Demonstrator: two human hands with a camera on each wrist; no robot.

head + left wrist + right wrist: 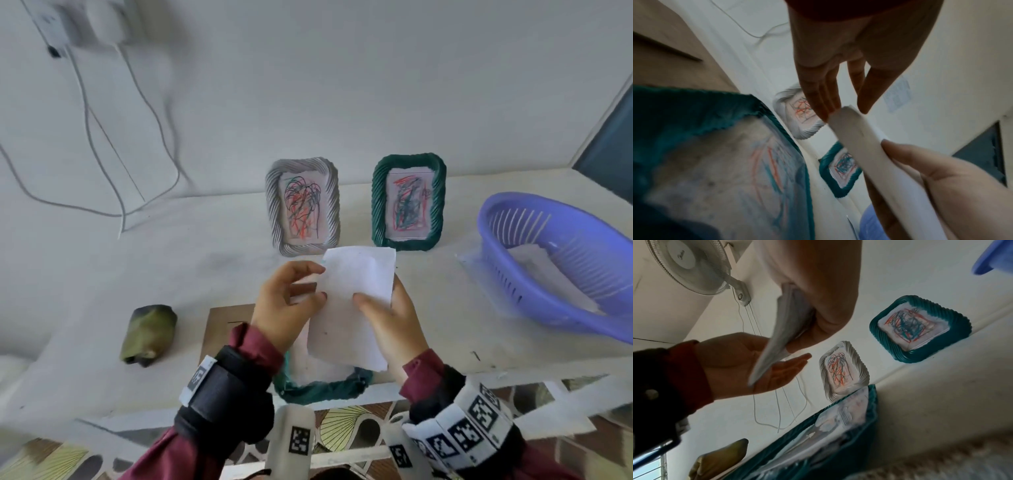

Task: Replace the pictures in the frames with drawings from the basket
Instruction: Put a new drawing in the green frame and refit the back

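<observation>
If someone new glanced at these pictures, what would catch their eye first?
Most likely the white paper held up at the centre, the right hand gripping it and the left hand pinching its edge. Behind it, a grey frame and a green frame stand against the wall, both showing colourful scribbles. A purple basket sits at the right.

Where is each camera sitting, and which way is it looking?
Head: on the head, looking down at both hands holding paper, sleeves showing.
Left wrist: on the left wrist, looking along the left hand at the paper's edge.
Right wrist: on the right wrist, looking past the right hand.
All share the grey frame and green frame.
</observation>
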